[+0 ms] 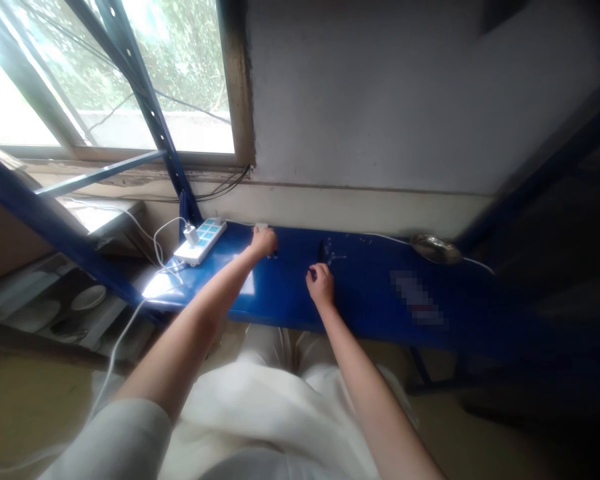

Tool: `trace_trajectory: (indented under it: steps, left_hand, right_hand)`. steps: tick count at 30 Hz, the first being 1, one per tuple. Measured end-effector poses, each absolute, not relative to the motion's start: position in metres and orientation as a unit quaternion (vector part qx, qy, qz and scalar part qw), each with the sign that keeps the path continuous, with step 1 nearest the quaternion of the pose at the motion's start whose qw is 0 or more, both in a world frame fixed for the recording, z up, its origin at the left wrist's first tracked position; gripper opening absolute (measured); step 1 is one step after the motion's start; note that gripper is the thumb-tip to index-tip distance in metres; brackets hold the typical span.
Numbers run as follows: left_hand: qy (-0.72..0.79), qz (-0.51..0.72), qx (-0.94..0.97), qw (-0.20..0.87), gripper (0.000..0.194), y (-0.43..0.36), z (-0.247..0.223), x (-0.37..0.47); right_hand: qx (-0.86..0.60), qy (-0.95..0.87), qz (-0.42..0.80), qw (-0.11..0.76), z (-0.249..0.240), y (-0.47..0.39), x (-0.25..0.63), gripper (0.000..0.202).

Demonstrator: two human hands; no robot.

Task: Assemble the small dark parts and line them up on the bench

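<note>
My left hand [265,242] is over the far side of the blue table [280,293], its fingers curled down. A small white block-like thing [261,227] shows just behind it, and a bit of something dark is by the fingertips. What this hand holds is hidden. Closer to me and to the right, my right hand [321,285] has its fingers bent together in a pinch, with a small dark bit at the tips that I cannot make out. Just beyond it lie a dark slim object [321,251] and several small clear pieces [333,252].
A white power strip [203,241] with a plugged-in charger [191,235] lies at the table's left end, its cables trailing off. A shiny metal dish [436,249] sits at the back right. A blurred-out flat item [417,298] lies nearer. Blue shelf posts [150,113] frame the window side.
</note>
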State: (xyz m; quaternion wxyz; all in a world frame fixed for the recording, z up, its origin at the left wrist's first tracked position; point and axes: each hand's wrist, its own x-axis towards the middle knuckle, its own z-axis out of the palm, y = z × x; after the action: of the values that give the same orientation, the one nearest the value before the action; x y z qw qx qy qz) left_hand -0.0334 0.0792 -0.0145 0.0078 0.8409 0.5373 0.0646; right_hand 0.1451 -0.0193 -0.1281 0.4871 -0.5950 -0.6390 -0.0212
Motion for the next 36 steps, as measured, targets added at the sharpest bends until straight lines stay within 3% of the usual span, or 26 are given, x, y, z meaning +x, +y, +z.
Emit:
trace_trajectory:
  steps: [25, 36]
  left_hand:
    - [0.542, 0.051, 0.839, 0.008, 0.015, 0.079, -0.015, -0.035]
    - [0.490, 0.095, 0.866, 0.000, 0.021, 0.073, -0.006, -0.014]
  right_hand:
    - [-0.625, -0.599, -0.019, 0.500, -0.128, -0.020, 0.146, 0.016]
    - [-0.672, -0.489, -0.011, 0.557, -0.129, -0.018, 0.152, 0.014]
